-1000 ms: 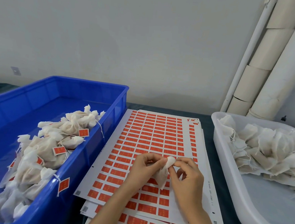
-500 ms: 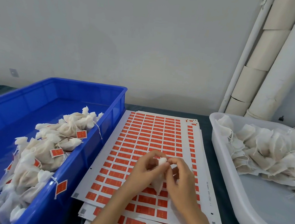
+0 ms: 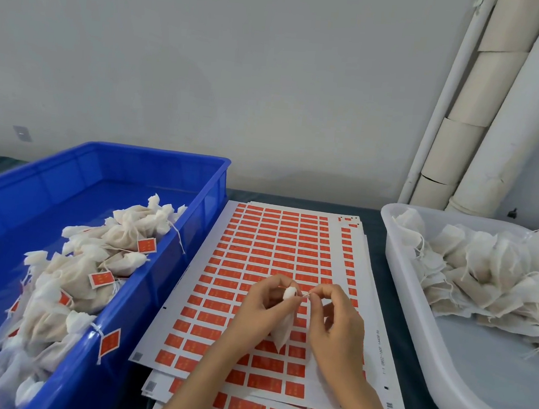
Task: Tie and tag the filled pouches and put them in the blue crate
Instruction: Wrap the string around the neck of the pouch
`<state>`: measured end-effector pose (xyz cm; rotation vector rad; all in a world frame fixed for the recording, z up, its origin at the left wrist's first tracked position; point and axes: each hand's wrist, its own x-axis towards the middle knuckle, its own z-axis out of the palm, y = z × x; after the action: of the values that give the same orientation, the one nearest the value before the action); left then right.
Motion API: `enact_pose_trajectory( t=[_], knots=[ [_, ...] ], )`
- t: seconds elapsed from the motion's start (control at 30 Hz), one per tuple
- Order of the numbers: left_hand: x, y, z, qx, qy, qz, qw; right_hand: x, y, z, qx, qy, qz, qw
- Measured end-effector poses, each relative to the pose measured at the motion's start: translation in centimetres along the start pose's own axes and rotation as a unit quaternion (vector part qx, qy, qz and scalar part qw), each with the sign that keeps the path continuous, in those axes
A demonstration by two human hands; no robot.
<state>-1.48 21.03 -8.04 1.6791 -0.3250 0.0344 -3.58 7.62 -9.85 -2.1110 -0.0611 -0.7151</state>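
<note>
My left hand (image 3: 264, 308) grips a small white filled pouch (image 3: 283, 332) by its gathered neck, above the sticker sheets. Just to its right, my right hand (image 3: 332, 324) pinches the pouch's thin string (image 3: 306, 294) and holds it taut. The pouch's body hangs down between both hands. Left of them stands the blue crate (image 3: 164, 270), holding several tied pouches with red tags (image 3: 100, 279). One red tag dangles over the crate's near rim. The white tray (image 3: 415, 315) on the right holds a heap of untied pouches (image 3: 490, 276).
Stacked white sheets of red tag stickers (image 3: 277, 247) lie on the dark table between crate and tray. Pale pipes (image 3: 485, 102) run up the wall at the back right. A grey wall closes the back.
My right hand has moved a little to the right, away from the pouch's neck, drawing the string out. The pouch's top now looks bunched into a small knob in my left hand.
</note>
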Motion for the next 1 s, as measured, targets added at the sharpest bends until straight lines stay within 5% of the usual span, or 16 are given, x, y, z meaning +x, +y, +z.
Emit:
enact_pose_trajectory(
  t=[0.73, 1.0],
  knots=[
    [-0.4, 0.9, 0.2, -0.016, -0.001, 0.013, 1.0, 0.7, 0.7, -1.1, -0.069, 0.054, 0.034, 0.996],
    [-0.3, 0.4, -0.3, -0.03, 0.048, 0.007, 0.998, 1.4, 1.2, -1.6, 0.015, 0.016, 0.077, 0.997]
  ],
)
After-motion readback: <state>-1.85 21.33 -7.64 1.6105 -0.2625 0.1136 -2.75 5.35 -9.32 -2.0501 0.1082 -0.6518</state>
